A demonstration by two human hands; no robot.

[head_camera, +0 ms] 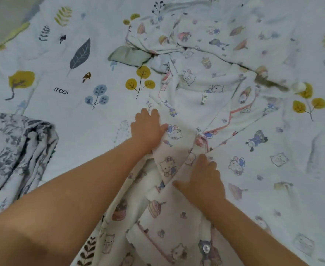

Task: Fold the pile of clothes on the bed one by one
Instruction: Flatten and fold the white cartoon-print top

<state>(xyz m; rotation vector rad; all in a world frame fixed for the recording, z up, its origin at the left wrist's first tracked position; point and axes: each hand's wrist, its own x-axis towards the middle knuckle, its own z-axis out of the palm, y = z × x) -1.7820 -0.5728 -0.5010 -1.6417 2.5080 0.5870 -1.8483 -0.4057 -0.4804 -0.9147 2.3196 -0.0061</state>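
A white pyjama top with cartoon-cat print and pink piping lies spread across the middle and right of the bed. My left hand lies on the top's left edge, fingers bent over the cloth and thumb against it. My right hand presses flat on a folded flap of the same garment, fingers spread. More printed clothes lie heaped behind it, with a pale green piece at their left edge.
The bedsheet is white with leaf and tree prints. A crumpled grey floral cloth lies at the left edge. A snap button shows on the cloth near the bottom.
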